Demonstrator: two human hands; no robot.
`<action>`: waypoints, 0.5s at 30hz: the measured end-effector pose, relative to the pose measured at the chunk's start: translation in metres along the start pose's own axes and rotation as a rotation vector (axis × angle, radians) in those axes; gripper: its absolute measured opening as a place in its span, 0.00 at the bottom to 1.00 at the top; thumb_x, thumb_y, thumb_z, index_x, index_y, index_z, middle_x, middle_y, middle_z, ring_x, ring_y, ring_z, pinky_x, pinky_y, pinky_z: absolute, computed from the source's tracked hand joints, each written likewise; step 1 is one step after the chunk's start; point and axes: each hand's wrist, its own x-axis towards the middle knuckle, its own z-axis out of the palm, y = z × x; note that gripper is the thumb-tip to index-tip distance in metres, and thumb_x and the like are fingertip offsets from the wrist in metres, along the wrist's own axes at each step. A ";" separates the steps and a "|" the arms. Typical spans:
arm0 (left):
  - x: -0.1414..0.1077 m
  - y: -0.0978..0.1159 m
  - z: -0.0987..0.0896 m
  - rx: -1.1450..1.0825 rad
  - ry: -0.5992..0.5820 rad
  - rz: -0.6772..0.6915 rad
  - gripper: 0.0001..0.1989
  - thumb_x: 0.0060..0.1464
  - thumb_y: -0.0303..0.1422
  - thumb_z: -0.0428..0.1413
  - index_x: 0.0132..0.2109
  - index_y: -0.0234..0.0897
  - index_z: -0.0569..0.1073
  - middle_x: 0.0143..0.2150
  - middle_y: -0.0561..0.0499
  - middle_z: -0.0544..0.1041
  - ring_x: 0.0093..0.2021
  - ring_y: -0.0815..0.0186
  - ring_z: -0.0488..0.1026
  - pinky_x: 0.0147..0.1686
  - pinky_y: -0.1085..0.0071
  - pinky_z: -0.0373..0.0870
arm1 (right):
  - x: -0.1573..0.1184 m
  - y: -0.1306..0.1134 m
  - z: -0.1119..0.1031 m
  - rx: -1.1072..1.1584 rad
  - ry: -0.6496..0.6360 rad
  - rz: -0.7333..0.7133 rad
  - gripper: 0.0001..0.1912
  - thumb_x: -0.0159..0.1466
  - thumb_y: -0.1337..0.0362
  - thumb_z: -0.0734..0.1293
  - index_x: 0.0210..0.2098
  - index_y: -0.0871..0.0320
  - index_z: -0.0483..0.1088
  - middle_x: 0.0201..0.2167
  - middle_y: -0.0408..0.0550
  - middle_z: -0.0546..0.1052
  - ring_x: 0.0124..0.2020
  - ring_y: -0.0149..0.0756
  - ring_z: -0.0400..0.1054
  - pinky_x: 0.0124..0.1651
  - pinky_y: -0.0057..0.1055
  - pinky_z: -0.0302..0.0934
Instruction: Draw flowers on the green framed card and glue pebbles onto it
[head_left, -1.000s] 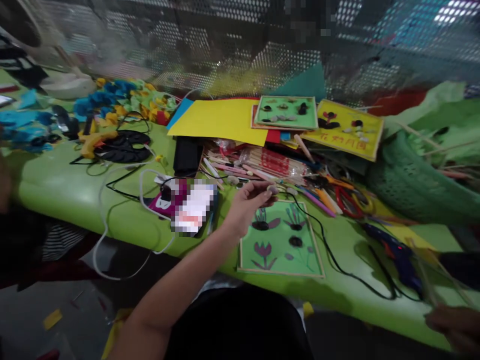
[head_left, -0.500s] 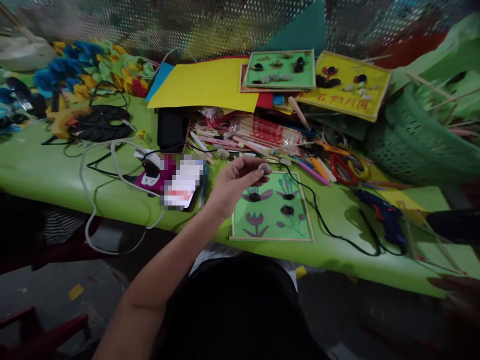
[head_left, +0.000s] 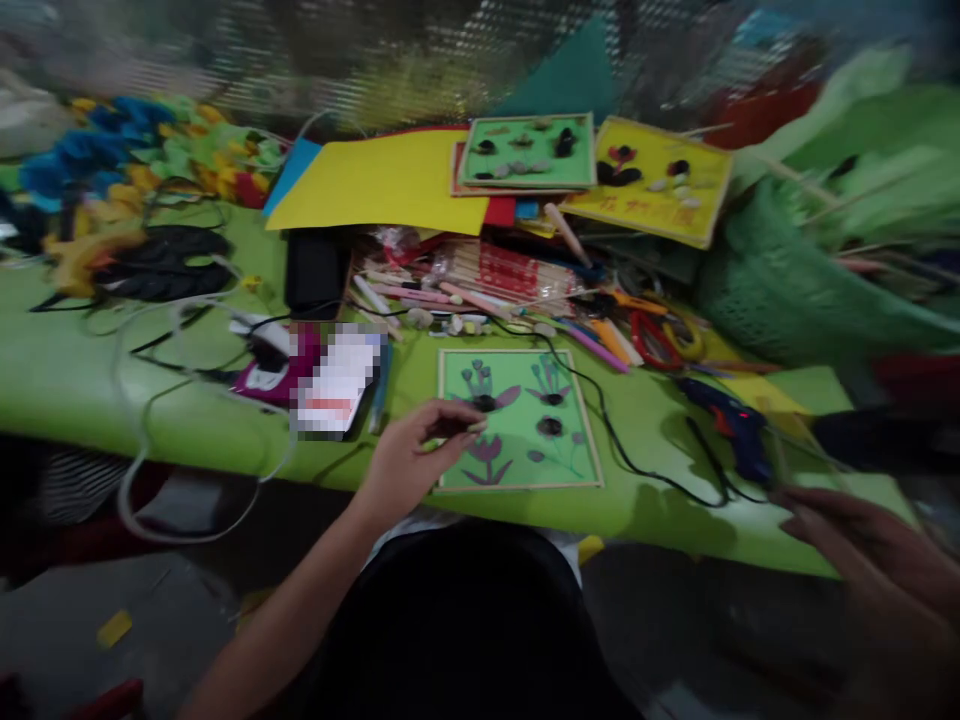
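My left hand [head_left: 420, 450] is closed in a pinch on a small pale pebble [head_left: 478, 425], held above the left part of a green picture panel [head_left: 517, 470]. The panel has a thin stick border, with purple flower shapes and dark stones on it. My right hand [head_left: 870, 550], dim and somewhat blurred, reaches in from the lower right with its fingers stretched out. Nothing can be made out in it. Its fingertips are close to a dark blue glue gun [head_left: 739, 435] lying on the green table [head_left: 645, 520]; the gun's black cord runs left past the panel.
A phone [head_left: 341, 385] and a purple power strip [head_left: 262, 380] with white cable lie left. Behind are bundled sticks [head_left: 517, 270], pens, scissors [head_left: 652, 335], yellow sheets [head_left: 375, 185] and finished stone pictures [head_left: 525, 175]. A green basket [head_left: 780, 270] stands at right.
My left hand has moved down and left with the pebble, uncovering more of the panel. My right hand has come further into view, toward the glue gun. The whole view has shifted slightly.
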 end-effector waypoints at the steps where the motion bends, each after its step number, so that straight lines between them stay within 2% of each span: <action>1: -0.002 0.000 -0.001 0.073 0.013 0.011 0.07 0.58 0.33 0.65 0.44 0.41 0.82 0.44 0.48 0.85 0.43 0.63 0.82 0.48 0.69 0.78 | 0.002 0.002 0.002 0.029 0.022 0.053 0.13 0.56 0.50 0.76 0.40 0.43 0.81 0.41 0.57 0.82 0.39 0.53 0.77 0.41 0.51 0.68; 3: -0.004 -0.002 -0.004 0.174 0.028 0.036 0.07 0.59 0.34 0.64 0.45 0.42 0.82 0.46 0.48 0.85 0.46 0.60 0.82 0.48 0.66 0.79 | 0.009 0.006 0.005 0.110 0.024 0.073 0.15 0.56 0.54 0.77 0.43 0.46 0.80 0.43 0.56 0.82 0.43 0.51 0.76 0.44 0.47 0.68; 5: -0.004 -0.006 -0.006 0.198 0.041 0.067 0.07 0.58 0.36 0.65 0.44 0.43 0.81 0.47 0.48 0.85 0.48 0.57 0.82 0.50 0.64 0.79 | 0.018 0.012 0.006 0.092 0.009 0.012 0.15 0.60 0.53 0.75 0.44 0.51 0.78 0.40 0.55 0.81 0.39 0.47 0.75 0.42 0.44 0.67; 8: -0.003 -0.014 -0.007 0.191 0.063 0.100 0.08 0.58 0.37 0.65 0.43 0.42 0.80 0.46 0.48 0.85 0.48 0.56 0.82 0.51 0.62 0.79 | 0.031 0.023 0.010 0.040 0.048 -0.017 0.19 0.60 0.50 0.74 0.45 0.55 0.78 0.38 0.53 0.80 0.36 0.44 0.73 0.41 0.42 0.67; 11: -0.003 -0.019 -0.006 0.223 0.054 0.148 0.06 0.58 0.36 0.65 0.43 0.43 0.81 0.46 0.49 0.85 0.47 0.57 0.82 0.51 0.64 0.79 | 0.041 0.028 0.017 -0.002 0.073 -0.026 0.23 0.58 0.48 0.74 0.45 0.57 0.77 0.39 0.51 0.80 0.36 0.42 0.73 0.40 0.41 0.68; 15: -0.003 -0.018 -0.003 0.188 0.036 0.122 0.04 0.59 0.32 0.64 0.43 0.43 0.81 0.47 0.49 0.84 0.47 0.61 0.82 0.48 0.68 0.80 | 0.047 0.017 0.024 0.060 0.106 0.049 0.23 0.54 0.48 0.75 0.42 0.57 0.75 0.34 0.51 0.79 0.33 0.42 0.73 0.36 0.41 0.68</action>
